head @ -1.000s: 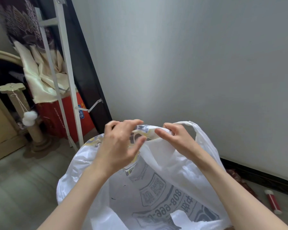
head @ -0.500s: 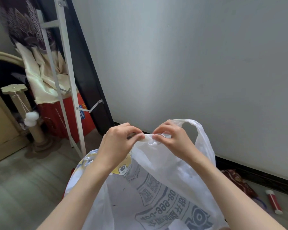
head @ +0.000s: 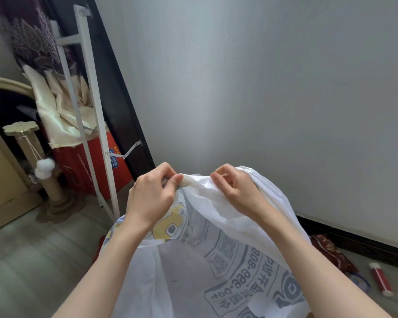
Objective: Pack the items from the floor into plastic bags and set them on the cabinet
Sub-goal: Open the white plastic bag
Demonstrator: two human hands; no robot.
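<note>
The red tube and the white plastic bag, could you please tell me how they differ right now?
The red tube lies untouched on the floor by the wall; the white plastic bag is held up, pinched by both the left hand and right hand. The tube is small and rigid; the bag is large, limp and printed.

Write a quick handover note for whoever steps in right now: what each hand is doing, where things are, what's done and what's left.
Left hand: pinches the top edge of the white printed plastic bag.
Right hand: grips the same bunched edge, beside the left.
Bag: held up over the floor; contents not visible.
Still on the grey floor: red-and-white cylindrical tube and dark red patterned packet by the wall.
Left: pack those items, set the bag on the cabinet, which is not clearly in view.
</note>
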